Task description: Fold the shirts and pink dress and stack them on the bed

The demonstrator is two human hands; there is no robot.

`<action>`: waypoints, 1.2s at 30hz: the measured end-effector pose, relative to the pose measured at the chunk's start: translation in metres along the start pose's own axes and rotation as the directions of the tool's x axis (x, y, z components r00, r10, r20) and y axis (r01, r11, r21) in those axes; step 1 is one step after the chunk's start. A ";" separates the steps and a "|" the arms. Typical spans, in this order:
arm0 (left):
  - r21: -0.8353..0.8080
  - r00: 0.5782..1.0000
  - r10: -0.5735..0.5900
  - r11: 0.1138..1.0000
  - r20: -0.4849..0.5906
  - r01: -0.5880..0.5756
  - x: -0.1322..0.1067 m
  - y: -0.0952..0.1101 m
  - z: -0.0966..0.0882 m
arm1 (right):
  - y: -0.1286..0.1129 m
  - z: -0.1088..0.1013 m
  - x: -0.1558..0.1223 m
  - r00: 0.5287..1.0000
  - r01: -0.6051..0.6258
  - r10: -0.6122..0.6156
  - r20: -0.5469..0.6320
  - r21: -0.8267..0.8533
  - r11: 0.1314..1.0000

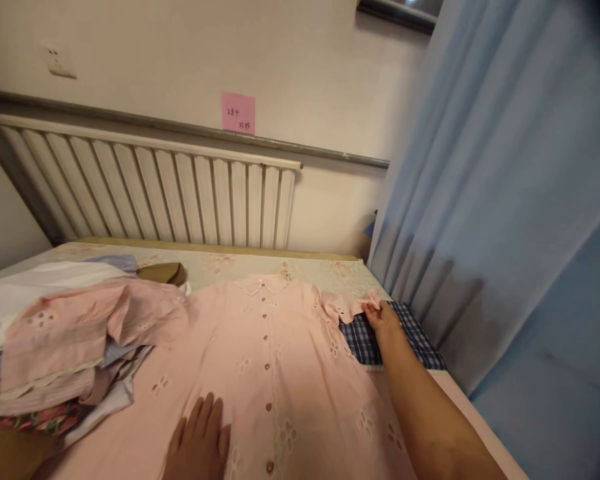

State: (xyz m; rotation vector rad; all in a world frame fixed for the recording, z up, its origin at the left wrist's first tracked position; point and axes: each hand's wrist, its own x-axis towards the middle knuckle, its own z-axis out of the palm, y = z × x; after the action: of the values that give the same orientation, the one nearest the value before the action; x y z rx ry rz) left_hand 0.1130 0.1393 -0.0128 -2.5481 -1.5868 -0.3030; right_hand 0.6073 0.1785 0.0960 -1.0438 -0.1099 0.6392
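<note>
A pink button-front blouse (300,373) with cut-out flower eyelets and a lace-edged collar lies spread on the bed, collar toward the wall. Flat on its left front rests my left hand (200,433), fingers stretched out. At the far right, my right hand (380,313) pinches the ruffled end of the blouse's right sleeve. Under that sleeve and my right forearm is a folded dark blue plaid cloth (420,337). The blouse's other sleeve (60,340) lies over a heap of clothes, and the lower hem is out of view.
Heaped clothes at the left include a white garment (45,277) and an olive piece (163,273). Behind the bed (220,263) stands a white radiator (180,193); a pink note (239,113) is on the wall. A blue curtain (480,187) hangs along the right.
</note>
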 end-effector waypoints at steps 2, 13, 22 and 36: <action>-0.004 1.000 0.003 1.000 -0.010 -0.003 0.000 0.000 0.000 | -0.013 0.019 -0.002 1.000 -0.029 0.029 0.003 0.040 0.999; -0.054 0.999 -0.007 0.999 -0.045 0.004 -0.003 0.003 -0.001 | -0.058 0.137 -0.060 0.940 0.007 -0.058 0.336 0.152 0.988; -0.079 0.999 -0.029 0.997 -0.032 0.027 -0.005 0.002 0.003 | -0.059 0.194 -0.110 0.843 0.060 -0.114 0.526 0.118 0.991; -0.146 1.000 -0.017 0.989 -0.015 0.014 -0.003 -0.001 0.007 | -0.010 0.260 -0.186 0.714 0.346 -0.223 0.663 -0.057 0.937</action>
State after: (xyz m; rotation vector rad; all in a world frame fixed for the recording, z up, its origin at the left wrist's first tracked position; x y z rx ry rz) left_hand 0.1117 0.1387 -0.0203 -2.6332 -1.6367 -0.4569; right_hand 0.3623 0.2748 0.2775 -0.9048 -0.9472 0.6907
